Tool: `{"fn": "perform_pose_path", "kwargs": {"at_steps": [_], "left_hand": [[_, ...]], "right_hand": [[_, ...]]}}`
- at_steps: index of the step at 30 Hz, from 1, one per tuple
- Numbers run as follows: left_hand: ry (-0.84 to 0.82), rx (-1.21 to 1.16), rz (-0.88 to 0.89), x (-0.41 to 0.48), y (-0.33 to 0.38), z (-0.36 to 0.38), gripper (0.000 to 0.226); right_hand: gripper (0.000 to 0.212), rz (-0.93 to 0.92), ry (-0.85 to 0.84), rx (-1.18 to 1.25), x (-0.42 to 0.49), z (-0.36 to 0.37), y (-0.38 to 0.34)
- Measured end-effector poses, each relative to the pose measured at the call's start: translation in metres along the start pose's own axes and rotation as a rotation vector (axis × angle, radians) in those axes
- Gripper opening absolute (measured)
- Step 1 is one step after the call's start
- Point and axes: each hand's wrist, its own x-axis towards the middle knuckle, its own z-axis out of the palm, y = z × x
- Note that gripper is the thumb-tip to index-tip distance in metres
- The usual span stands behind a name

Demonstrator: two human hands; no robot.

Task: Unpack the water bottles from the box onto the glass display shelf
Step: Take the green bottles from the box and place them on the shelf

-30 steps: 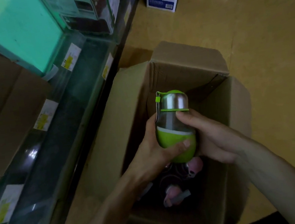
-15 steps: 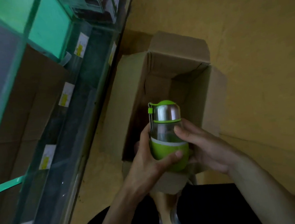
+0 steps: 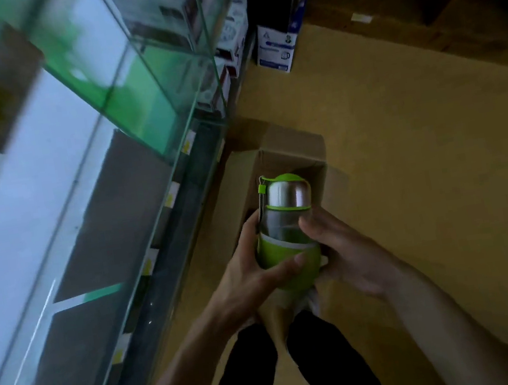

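Left hand (image 3: 251, 277) and right hand (image 3: 350, 257) both grip green water bottle (image 3: 285, 230) (upright) above open box (image 3: 292, 151).

bottle (image 3: 285, 230): above box (image 3: 292, 151), between left hand (image 3: 251, 274) and right hand (image 3: 346, 254)
box: on floor (image 3: 422, 168), right of shelf (image 3: 153, 134)
carton (image 3: 276, 55): behind box

Legible text: none. Yellow-and-white labels (image 3: 172, 195) along the glass display shelf (image 3: 160, 230) edge are too blurred to read. Blue-and-white carton (image 3: 275, 53) on the floor bears lettering, possibly a product name, unreadable.
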Motion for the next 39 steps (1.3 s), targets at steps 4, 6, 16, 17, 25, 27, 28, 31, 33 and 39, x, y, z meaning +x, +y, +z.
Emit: {"fn": "perform_pose_path", "kwargs": {"at_steps": [4,6,16,17,25,27,28,31,33,39], "left_hand": [[-0.015,0.006,0.049,-0.044,0.059,0.008,0.08],[-0.009,0.005,0.081,-0.067,0.084,0.014,0.076],[0.022,0.095,0.292,-0.151,0.168,0.028,0.078],[0.019,0.119,0.32,-0.158,0.178,0.027,0.078],[0.053,0.197,0.556,-0.207,0.239,0.022,0.063],[0.073,0.207,0.603,-0.216,0.253,0.02,0.061],[0.086,0.217,0.629,-0.221,0.26,0.018,0.062],[0.106,0.246,0.708,-0.238,0.279,0.014,0.07],[0.103,0.253,0.767,-0.25,0.293,0.01,0.069],[0.1,0.24,0.865,-0.277,0.33,0.005,0.068]], "right_hand": [[0.044,-0.048,0.002,-0.073,-0.056,0.031,-0.047],[0.045,-0.08,0.009,-0.129,-0.082,0.044,-0.065],[0.061,-0.226,0.036,-0.254,-0.178,0.105,-0.127],[0.06,-0.255,0.034,-0.258,-0.187,0.112,-0.134],[0.045,-0.507,0.013,-0.344,-0.244,0.165,-0.174],[0.041,-0.557,0.012,-0.343,-0.256,0.177,-0.183],[0.039,-0.584,0.014,-0.349,-0.261,0.182,-0.187],[0.042,-0.673,0.016,-0.41,-0.276,0.198,-0.199],[0.048,-0.722,0.01,-0.432,-0.286,0.21,-0.207],[0.045,-0.855,-0.026,-0.451,-0.309,0.238,-0.234]]}}
